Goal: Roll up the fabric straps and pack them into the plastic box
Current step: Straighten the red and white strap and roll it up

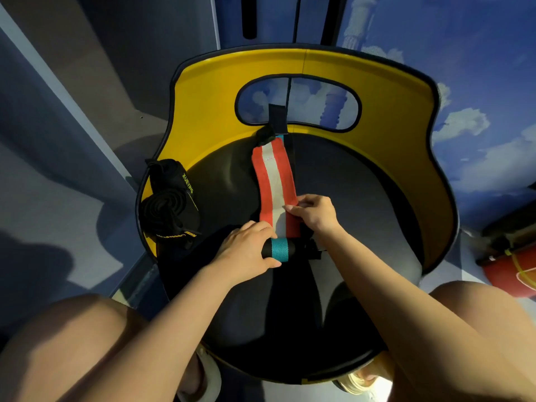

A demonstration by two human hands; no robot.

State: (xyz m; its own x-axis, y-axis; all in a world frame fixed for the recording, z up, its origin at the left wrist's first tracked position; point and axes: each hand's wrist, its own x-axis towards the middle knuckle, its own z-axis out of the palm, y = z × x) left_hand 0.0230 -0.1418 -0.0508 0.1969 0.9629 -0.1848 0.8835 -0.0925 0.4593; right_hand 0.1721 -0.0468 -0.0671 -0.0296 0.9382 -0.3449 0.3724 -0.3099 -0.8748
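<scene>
Red-and-white strap (274, 181) lies lengthwise on the black chair seat (362, 204), near end rolled into a teal-banded roll (279, 248). Left hand (246, 248) grip curls around the roll's left end. Right hand (314, 211) grip pinches the strap's right edge just above. Black rolled straps (169, 204) sit at the seat's left rim.

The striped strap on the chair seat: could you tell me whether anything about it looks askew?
Mostly tidy: the striped strap lies flat, its near end rolled under the left hand. It bows slightly sideways. No plastic box is in view.
</scene>
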